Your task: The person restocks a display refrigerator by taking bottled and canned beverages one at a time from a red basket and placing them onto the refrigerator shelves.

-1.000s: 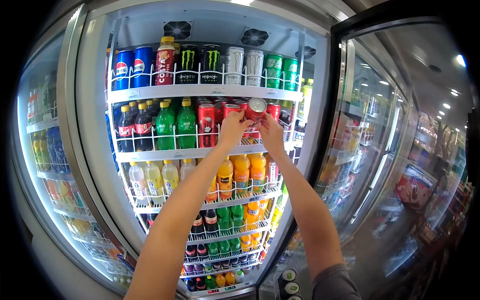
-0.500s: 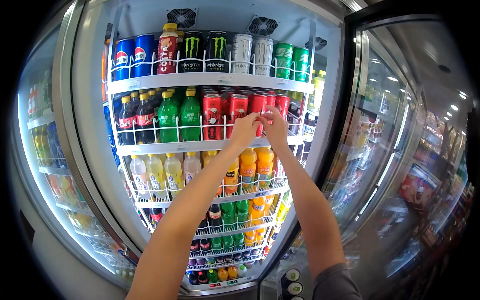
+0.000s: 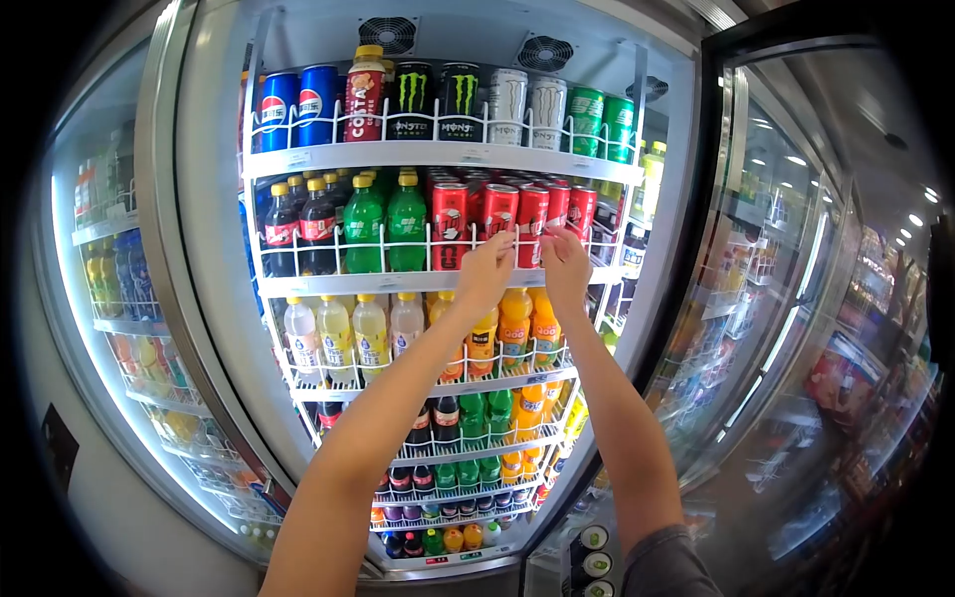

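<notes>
Both my hands are at the second shelf of an open drinks cooler, in front of its red cans. My left hand [image 3: 489, 267] has its fingers curled beside the wire guard, below a red can [image 3: 499, 211]. Close to its right, my right hand [image 3: 566, 264] is bent, its fingertips near another red can [image 3: 533, 214]. Whether either hand grips anything is too small to tell. The red cans stand upright behind the white wire guard [image 3: 398, 243]. Green bottles [image 3: 406, 224] and dark cola bottles [image 3: 317, 231] stand to their left.
Above is a shelf [image 3: 448, 154] of tall cans and a red bottle [image 3: 365, 98]. Orange drink bottles [image 3: 514, 323] fill the shelf below. The open glass door [image 3: 696, 328] is at the right. Black cans [image 3: 594, 538] stand low by the door.
The red can that was tilted between my hands a second ago now stands among the others on the shelf. My hands have moved down and a little apart. The view has shifted.
</notes>
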Motion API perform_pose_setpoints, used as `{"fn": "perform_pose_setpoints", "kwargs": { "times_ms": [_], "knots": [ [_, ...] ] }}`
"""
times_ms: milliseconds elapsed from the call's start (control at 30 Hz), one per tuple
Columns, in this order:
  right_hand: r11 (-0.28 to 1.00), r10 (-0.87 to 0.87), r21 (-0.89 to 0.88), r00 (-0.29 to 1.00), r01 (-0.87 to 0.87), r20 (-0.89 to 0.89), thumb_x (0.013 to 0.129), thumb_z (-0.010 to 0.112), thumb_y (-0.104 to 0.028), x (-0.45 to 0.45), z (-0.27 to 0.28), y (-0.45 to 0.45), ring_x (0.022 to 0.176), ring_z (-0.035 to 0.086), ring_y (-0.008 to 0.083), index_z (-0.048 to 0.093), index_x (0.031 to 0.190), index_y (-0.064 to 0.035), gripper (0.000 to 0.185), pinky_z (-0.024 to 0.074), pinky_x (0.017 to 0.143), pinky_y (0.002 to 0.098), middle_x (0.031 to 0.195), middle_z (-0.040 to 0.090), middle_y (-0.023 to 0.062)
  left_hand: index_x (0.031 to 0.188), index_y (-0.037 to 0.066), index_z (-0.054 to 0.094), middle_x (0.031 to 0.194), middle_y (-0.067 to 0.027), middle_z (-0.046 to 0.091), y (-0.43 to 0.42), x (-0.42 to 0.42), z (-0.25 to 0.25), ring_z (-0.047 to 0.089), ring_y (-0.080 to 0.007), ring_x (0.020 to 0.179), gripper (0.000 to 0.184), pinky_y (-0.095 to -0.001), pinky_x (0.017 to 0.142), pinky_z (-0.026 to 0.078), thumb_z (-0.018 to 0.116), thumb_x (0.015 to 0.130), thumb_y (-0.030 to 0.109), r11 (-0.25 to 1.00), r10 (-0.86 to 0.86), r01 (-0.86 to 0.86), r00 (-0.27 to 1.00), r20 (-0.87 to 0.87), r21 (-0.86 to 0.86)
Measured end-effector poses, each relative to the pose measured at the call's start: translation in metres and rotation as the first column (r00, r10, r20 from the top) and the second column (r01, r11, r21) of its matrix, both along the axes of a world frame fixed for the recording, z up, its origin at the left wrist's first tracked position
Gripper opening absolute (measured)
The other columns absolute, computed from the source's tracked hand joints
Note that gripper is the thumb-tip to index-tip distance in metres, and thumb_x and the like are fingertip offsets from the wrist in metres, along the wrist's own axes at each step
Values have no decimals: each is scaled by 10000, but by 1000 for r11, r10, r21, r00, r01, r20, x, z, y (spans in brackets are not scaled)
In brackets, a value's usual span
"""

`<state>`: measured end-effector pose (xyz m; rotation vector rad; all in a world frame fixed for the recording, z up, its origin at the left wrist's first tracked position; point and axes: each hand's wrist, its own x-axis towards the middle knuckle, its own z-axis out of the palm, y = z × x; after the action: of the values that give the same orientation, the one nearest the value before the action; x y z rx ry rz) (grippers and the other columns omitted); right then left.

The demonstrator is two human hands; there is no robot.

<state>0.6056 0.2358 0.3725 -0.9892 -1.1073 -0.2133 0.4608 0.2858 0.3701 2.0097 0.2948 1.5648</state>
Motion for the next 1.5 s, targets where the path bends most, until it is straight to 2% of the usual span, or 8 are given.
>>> {"fn": "perform_pose_setpoints", "kwargs": {
  "times_ms": [67,133,267,500,867,1067,1267,1500],
  "knots": [
    [1000,8,10,1000,-8,11,895,688,-166,-23,-11,-12,866,669,155,636,1124,-1,286,524,756,270,937,714,114,1255,-42,567,1182,-170,666,-13,-25,-7,657,-212,1076,344,-301,904,523,598,945,104,1000,9,-9,1000,9,-21],
    [970,240,7,956,-242,-170,909,683,-181,-51,-23,-29,823,642,127,622,1154,-2,309,509,727,252,931,695,85,1261,-36,568,1187,-170,660,-27,-54,-15,650,-209,1078,344,-300,906,520,598,952,111,999,24,-23,999,27,-30],
    [933,357,16,915,-361,-190,929,669,-179,-104,-56,-46,777,593,89,606,1181,-3,313,484,701,232,922,674,47,1275,-28,555,1196,-156,646,-50,-116,-35,640,-197,1082,346,-300,920,516,593,964,116,994,14,-8,998,61,-106],
    [829,553,37,807,-558,-206,943,655,-162,-238,-80,-55,871,634,112,565,1213,45,351,503,746,227,990,667,79,1285,-37,542,1247,-162,615,-100,-244,-63,610,-194,1144,359,-303,956,495,600,964,113,973,50,-36,997,54,-228],
    [515,844,49,496,-856,-205,955,596,-59,-497,-123,-102,869,667,181,571,1194,59,268,539,695,269,1056,668,173,1277,-17,554,1201,-131,640,-163,-510,-118,629,-189,1108,340,-287,926,498,605,963,103,898,393,-307,882,259,-317],
    [261,935,-73,271,-962,-228,945,606,-43,-620,-169,-130,865,668,187,577,1185,47,258,543,702,278,1058,665,162,1258,-17,568,1180,-117,647,-215,-653,-173,624,-167,1077,329,-278,915,490,611,963,121,715,675,-554,707,212,-426],
    [-9,939,-195,59,-981,-340,950,605,-60,-722,-249,-147,879,661,155,584,1186,35,255,525,707,247,1058,668,156,1254,-18,570,1180,-124,653,-295,-767,-250,627,-156,1031,329,-280,894,484,606,966,136,528,831,-642,527,181,-555],
    [-313,853,-416,-60,-854,-519,953,617,-97,-820,-392,-209,882,661,139,589,1218,14,289,534,720,240,1052,678,119,1232,-10,589,1101,-92,680,-408,-848,-427,633,-135,986,318,-267,849,486,619,962,155,203,964,-602,262,49,-772]
  ]
}}
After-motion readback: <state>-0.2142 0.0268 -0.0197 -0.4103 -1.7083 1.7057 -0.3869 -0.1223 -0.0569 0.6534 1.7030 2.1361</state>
